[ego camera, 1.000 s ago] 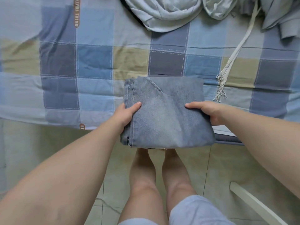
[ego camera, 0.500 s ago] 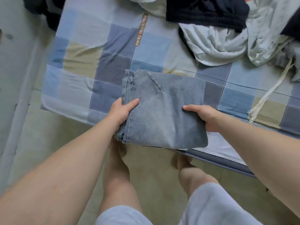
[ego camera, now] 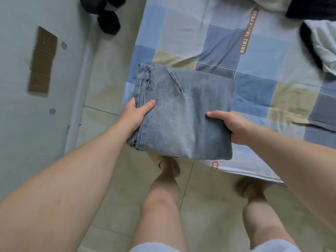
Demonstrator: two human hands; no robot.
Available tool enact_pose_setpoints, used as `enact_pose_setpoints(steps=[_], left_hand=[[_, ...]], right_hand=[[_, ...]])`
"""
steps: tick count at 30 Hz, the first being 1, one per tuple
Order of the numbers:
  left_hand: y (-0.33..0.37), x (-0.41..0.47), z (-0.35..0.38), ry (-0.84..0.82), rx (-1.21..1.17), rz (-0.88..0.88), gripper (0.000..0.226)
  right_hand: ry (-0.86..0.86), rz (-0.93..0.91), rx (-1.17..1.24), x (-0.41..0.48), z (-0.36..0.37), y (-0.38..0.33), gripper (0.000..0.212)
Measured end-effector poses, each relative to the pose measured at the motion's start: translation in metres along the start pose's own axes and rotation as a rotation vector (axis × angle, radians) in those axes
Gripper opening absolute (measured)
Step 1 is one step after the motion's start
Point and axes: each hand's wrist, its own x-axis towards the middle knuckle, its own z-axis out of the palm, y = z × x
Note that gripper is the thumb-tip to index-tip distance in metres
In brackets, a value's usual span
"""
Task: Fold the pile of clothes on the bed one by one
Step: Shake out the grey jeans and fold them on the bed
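Note:
A folded pair of light blue jeans (ego camera: 183, 113) is held flat in the air over the near corner of the bed (ego camera: 183, 31). My left hand (ego camera: 134, 115) grips its left edge with the thumb on top. My right hand (ego camera: 231, 126) grips its right edge the same way. The unfolded pile lies at the top right: a white garment (ego camera: 325, 44) and a dark navy one (ego camera: 309, 10), both cut off by the frame.
The bed has a blue, beige and white checked sheet. A pale wall (ego camera: 21, 124) with brown switch plates (ego camera: 42, 60) stands to the left. Dark fabric (ego camera: 107, 17) hangs near the top left. Tiled floor (ego camera: 205, 202) and my bare legs are below.
I have carried the folded jeans to the left along the bed edge, and my view has turned left. The wall has come into view and the pile has slid to the right.

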Motion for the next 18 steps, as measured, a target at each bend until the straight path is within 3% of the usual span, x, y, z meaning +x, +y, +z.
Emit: enact_pose_setpoints(steps=[3, 7, 10, 13, 16, 18], left_hand=[[-0.012, 0.028, -0.033, -0.003, 0.005, 0.009, 0.036], [-0.031, 0.055, -0.051, 0.070, 0.148, -0.026, 0.034], [-0.034, 0.055, -0.048, 0.216, 0.449, -0.003, 0.067], [-0.027, 0.036, -0.036, 0.432, 0.835, 0.352, 0.077], [-0.025, 0.031, -0.020, 0.274, 1.025, 0.666, 0.073], [-0.029, 0.039, -0.013, 0.125, 1.159, 0.719, 0.072]], right_hand=[[0.044, -0.030, 0.020, 0.023, 0.041, 0.005, 0.037], [0.122, -0.085, -0.029, 0.046, 0.073, 0.010, 0.025], [0.339, -0.154, -0.150, 0.049, 0.086, 0.011, 0.054], [0.684, -0.493, -0.789, 0.035, 0.091, 0.015, 0.088], [0.569, -0.915, -1.285, 0.029, 0.101, 0.015, 0.090], [0.467, -0.926, -1.474, 0.041, 0.110, 0.016, 0.096]])
